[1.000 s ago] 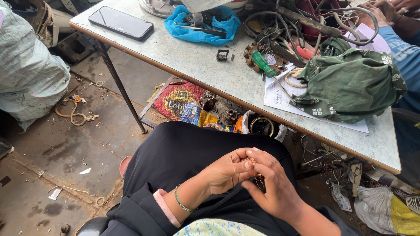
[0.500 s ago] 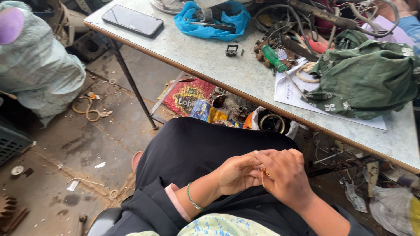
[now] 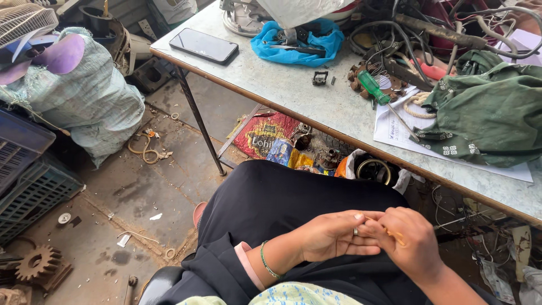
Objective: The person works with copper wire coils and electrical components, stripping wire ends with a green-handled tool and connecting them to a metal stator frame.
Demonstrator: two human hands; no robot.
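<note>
Over my lap, covered in black cloth, my left hand (image 3: pixel 333 237) and my right hand (image 3: pixel 409 245) meet with fingers curled together. Between the fingertips runs a thin orange-brown wire (image 3: pixel 389 230), pinched by both hands. A ring sits on a left finger and a green bangle (image 3: pixel 266 261) circles the left wrist. How the wire ends is hidden by the fingers.
A grey table (image 3: pixel 282 85) stands ahead with a dark phone (image 3: pixel 204 45), blue cloth (image 3: pixel 296 45), green-handled screwdriver (image 3: pixel 377 90), green cloth bag (image 3: pixel 491 113), paper and tangled cables. A stuffed sack (image 3: pixel 84 96), plastic crates (image 3: pixel 28 186) and a rusty gear (image 3: pixel 36 262) lie left on the dirty floor.
The view has shifted left and pulled back, showing more floor and the crates. My hands stay joined over my lap, still working the thin wire between the fingertips.
</note>
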